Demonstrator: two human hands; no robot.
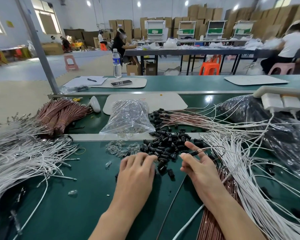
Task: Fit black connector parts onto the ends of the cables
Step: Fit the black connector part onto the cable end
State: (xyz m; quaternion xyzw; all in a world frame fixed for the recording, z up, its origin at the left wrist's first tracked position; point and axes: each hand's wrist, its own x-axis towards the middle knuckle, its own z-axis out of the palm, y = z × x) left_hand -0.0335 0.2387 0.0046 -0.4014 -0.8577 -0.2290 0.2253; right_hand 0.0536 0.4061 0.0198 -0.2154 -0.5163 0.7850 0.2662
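Observation:
A heap of small black connector parts (pixel 168 144) lies in the middle of the green bench (pixel 87 187). My left hand (pixel 137 168) rests palm down at the heap's near edge, its fingertips among the black parts; whether it holds one is hidden. My right hand (pixel 197 163) pinches the end of a thin cable (pixel 213 149), which carries a black connector part (pixel 193 153) near my fingertips. The cable loops away to the right over a spread of white cables (pixel 241 170).
White cables (pixel 21 158) fan out on the left, with bundled brown cables (pixel 59 115) behind them. A clear bag (pixel 128 116), loose clear parts (pixel 116 149), finished cables (pixel 180 118), a black bag (pixel 275 122) and a power strip (pixel 282 99) lie behind.

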